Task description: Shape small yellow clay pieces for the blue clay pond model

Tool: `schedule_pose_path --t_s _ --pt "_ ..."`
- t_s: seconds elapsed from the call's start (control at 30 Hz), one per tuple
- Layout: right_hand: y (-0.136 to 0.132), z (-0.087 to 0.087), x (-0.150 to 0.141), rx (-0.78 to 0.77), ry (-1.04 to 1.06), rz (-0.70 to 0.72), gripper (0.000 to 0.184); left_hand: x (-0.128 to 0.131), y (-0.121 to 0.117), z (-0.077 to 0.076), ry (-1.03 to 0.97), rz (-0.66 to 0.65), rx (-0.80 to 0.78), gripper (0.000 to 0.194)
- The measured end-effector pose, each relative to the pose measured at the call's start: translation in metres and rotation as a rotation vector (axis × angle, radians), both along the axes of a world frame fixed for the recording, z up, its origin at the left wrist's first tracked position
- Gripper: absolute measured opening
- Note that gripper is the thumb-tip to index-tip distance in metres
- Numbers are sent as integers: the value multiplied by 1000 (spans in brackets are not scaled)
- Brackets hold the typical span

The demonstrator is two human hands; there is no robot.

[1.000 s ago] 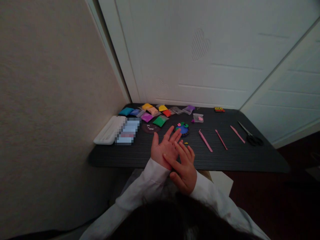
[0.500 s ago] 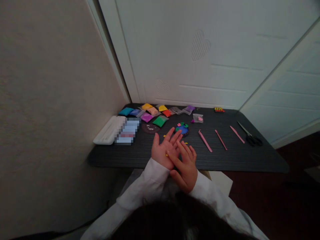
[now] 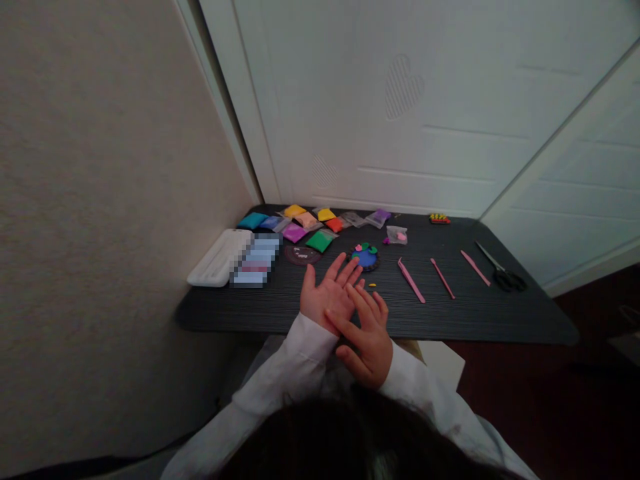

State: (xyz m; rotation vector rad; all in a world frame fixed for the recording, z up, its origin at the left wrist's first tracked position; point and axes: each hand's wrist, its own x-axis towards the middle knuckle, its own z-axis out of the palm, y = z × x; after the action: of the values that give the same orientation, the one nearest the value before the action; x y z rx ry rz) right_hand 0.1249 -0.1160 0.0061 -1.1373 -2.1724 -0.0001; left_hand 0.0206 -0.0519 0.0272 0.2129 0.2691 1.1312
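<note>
My left hand [image 3: 326, 299] lies palm up over the front of the table with its fingers spread. Across it rests my right hand [image 3: 369, 343], fingers stretched out, the index fingertip pressing on the left palm near the wrist. Whatever is under that fingertip is hidden. Just beyond the left fingers sits a round blue clay disc [image 3: 367, 259] with a dark rim, green leaf-like pieces and a pink piece on it. A small yellow clay piece [image 3: 372, 285] lies on the table beyond the right fingertips.
Clay packets, including a green one [image 3: 320, 241], cluster at the back left. A white tray [image 3: 220, 259] stands at the left edge. Rightward lie pink modelling tools [image 3: 411, 281] and scissors [image 3: 501, 270]. A clear bag with pink clay [image 3: 397, 235] lies behind.
My right index finger has slid slightly toward the left wrist. The yellow bit visible on my left palm before is now out of sight beneath the finger.
</note>
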Motion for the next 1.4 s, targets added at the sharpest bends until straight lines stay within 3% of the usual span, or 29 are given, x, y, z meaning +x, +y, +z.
schedule_pose_path --t_s 0.53,0.77,1.03,1.4 --pt "0 -3 -2 -21 0 -18 46 0 1 -9 -30 -41 -17 59" --pt "-2 -1 -1 -35 -10 2 42 -4 4 -11 -39 10 -32 58" --pt "3 -2 1 -56 24 -87 46 1 -1 -12 -56 -26 -92 57" --pt "11 -7 19 7 195 -218 35 -3 6 -16 55 143 -270 42"
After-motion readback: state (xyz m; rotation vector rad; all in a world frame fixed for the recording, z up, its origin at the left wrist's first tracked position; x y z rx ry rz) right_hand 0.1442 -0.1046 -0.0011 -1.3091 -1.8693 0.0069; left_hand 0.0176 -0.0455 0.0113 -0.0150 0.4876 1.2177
